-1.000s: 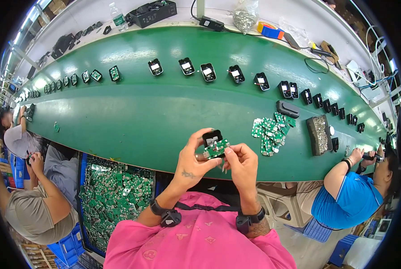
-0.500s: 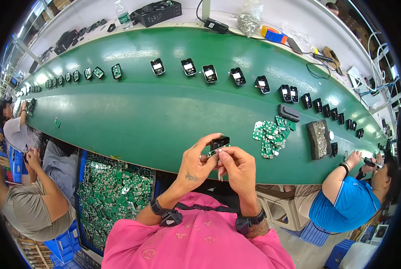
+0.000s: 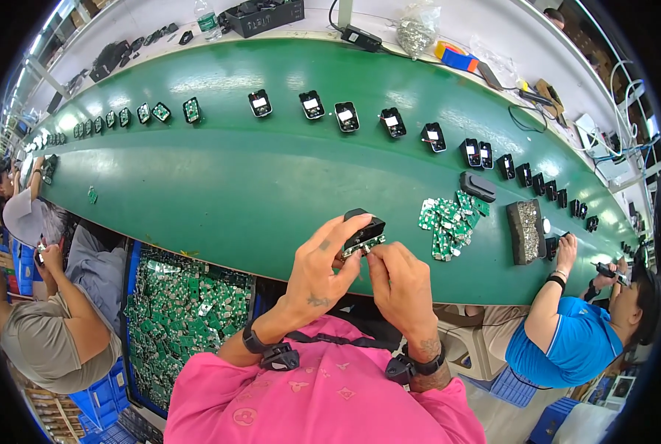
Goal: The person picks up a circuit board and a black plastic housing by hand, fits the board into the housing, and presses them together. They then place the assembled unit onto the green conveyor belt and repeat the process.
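Note:
Above the bench's near edge, my left hand (image 3: 319, 272) is closed around a small black plastic housing (image 3: 369, 228). The housing is tilted, with a green circuit board (image 3: 363, 247) at its near side. My right hand (image 3: 406, 287) has thumb and forefinger drawn together at the right end of the board. Whether a wire or other tiny part is between these fingertips is hidden. To the right of my hands lies a loose pile of green circuit boards (image 3: 449, 228).
A row of black housings (image 3: 347, 117) curves along the green bench (image 3: 219, 170). A black case (image 3: 478, 186) and a dark block of small metal parts (image 3: 524, 233) lie right. A bin of boards (image 3: 190, 318) stands left below. Co-workers (image 3: 567, 325) sit on both sides.
My right hand has shifted slightly right and down, away from my left fingers. The housing has tipped and shows more of itself. The right co-worker's arm has moved toward a housing.

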{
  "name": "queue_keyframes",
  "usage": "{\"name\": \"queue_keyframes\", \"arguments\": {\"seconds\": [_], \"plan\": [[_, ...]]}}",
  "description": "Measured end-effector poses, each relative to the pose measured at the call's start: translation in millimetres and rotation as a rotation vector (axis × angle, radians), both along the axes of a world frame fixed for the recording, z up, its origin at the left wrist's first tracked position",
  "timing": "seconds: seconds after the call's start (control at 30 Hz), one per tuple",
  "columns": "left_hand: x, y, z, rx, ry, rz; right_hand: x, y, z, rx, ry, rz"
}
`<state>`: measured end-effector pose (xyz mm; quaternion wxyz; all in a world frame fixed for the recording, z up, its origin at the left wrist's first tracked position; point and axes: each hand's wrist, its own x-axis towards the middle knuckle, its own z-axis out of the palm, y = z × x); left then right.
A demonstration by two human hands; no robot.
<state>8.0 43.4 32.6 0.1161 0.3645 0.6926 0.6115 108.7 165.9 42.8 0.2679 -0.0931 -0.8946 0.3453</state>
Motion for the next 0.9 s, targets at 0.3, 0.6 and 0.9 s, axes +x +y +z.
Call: {"name": "queue_keyframes", "arguments": {"seconds": [0.3, 0.6, 0.9], "plan": [[-1, 2, 2, -0.045, 0.156, -0.015, 4, 9, 7, 0.129, -0.123, 0.026], [7, 6, -3, -0.156, 0.266, 0.009, 8, 6, 3, 0.138, -0.13, -0.026], [6, 9, 4, -0.125, 0.198, -0.016, 13, 6, 0, 0.163, -0.106, -0.021]]}}
